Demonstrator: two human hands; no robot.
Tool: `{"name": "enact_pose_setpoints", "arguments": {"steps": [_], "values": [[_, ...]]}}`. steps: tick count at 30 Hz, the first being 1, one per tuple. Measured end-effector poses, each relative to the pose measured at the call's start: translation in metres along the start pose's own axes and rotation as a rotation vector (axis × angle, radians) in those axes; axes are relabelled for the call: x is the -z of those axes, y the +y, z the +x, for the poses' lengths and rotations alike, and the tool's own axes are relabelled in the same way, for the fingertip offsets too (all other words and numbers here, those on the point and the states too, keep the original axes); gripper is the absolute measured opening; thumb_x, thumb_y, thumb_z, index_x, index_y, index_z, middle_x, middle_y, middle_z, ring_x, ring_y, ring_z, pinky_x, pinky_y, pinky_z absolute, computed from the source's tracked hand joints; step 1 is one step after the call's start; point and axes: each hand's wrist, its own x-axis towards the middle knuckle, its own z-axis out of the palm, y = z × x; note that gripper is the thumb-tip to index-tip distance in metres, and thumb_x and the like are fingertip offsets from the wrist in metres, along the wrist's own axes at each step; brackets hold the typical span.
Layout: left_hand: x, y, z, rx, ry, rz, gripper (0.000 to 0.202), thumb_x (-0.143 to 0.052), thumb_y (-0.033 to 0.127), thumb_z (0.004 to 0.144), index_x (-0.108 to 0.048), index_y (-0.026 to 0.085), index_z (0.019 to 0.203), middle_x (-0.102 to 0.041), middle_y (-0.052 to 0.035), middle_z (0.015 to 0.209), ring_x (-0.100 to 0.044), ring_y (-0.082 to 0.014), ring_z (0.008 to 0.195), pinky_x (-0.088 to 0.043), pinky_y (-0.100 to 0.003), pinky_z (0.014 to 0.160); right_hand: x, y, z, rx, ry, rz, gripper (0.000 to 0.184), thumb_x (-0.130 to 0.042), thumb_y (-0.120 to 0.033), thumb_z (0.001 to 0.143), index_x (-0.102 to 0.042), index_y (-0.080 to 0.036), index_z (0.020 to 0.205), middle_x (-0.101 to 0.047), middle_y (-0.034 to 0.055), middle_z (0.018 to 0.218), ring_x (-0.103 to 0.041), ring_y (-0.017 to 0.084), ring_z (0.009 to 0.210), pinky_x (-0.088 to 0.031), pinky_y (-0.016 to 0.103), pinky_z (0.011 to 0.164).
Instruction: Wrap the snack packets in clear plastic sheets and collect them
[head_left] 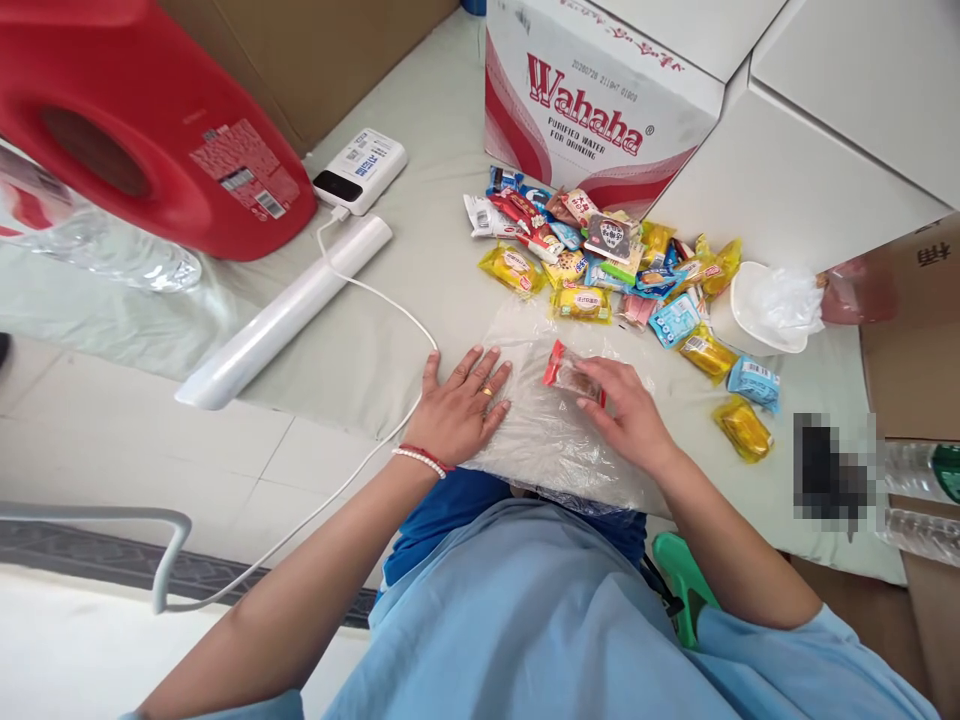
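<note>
Red plastic is seen far to the left of the clear sheet [540, 430], where a big jug [191, 115] is stood on the table [435, 180], with a clear bottle [112, 245] beside it. Nearer to the sheet, on its left side, a white power bank [364, 168] is set down, and a long shiny tube [287, 312] is laid flat. At the left edge of the sheet, the left hand [457, 408] is laid palm down with its fingers spread wide; nothing is seen to be held by it. On the middle of the sheet, a little packet [568, 377] with red ends is held in a narrow grip by the right hand [626, 412]. How hard it is squeezed cannot be told. It seems that the packet is being put in place or picked up; which one cannot be told. For the next move, a soft pinch seems to be called for, with the sheet held flat. Behind the sheet, many bright snacks [611, 238] are heaped by a red and white box [600, 110]. Right of the sheet, a white tub [735, 312] is seen with crumpled plastic [787, 305] at its mouth, and a loose yellow packet [742, 428] is set nearer the front.
</note>
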Motion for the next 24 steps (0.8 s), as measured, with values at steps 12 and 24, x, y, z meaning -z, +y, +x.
{"name": "enact_pose_setpoints", "arguments": {"steps": [12,24], "values": [[-0.001,-0.001,-0.001,0.0,0.004,0.029,0.055,-0.035,0.046,0.11,-0.044,0.027,0.161,-0.039,-0.0083,0.17,-0.035,-0.0322,0.159,0.0,-0.069,0.13,0.028,0.024,0.064,0.056,-0.05,-0.134,0.061,-0.039,-0.055,0.107,-0.055,-0.018,0.153,-0.056,0.0186,0.155,-0.05,0.034,0.145,-0.039,0.057,0.121],[0.0,0.0,0.0,0.006,0.016,-0.019,0.056,-0.039,0.045,0.108,-0.039,0.033,0.163,-0.041,-0.0079,0.169,-0.037,-0.0337,0.158,-0.002,-0.07,0.129,0.055,0.094,0.204,-0.138,0.493,-0.277,0.057,-0.035,-0.053,0.109,-0.07,-0.013,0.128,-0.063,0.0195,0.13,-0.055,0.034,0.127,-0.041,0.061,0.112]]}}
